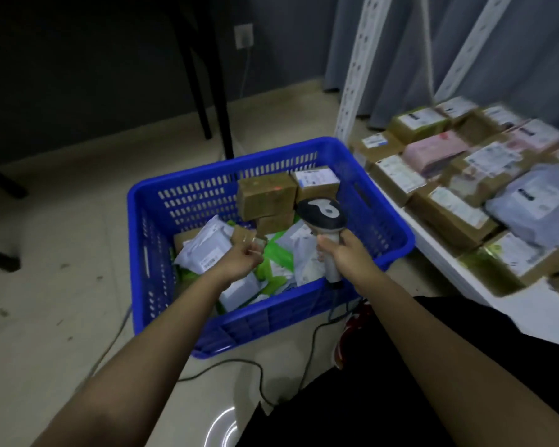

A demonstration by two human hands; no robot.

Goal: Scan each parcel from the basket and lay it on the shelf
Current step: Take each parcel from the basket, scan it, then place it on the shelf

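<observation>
A blue plastic basket (149, 221) stands on the floor, holding brown cardboard boxes (267, 196), white mailer bags (204, 250) and green bags (276, 253). My right hand (342, 253) grips the handle of a barcode scanner (321, 212) over the basket's right side; a faint red spot shows on the brown box ahead of it. My left hand (241, 258) is over the basket's middle, fingers curled at the edge of a small brown parcel (247, 235); whether it grips it is unclear. The white shelf (439, 250) at the right carries several labelled parcels (455, 211).
The scanner's cable (226, 364) runs across the tiled floor in front of the basket. Black table legs (220, 101) stand behind the basket. White perforated shelf uprights (355, 69) rise at the back right before a grey curtain. My dark-clothed legs fill the lower right.
</observation>
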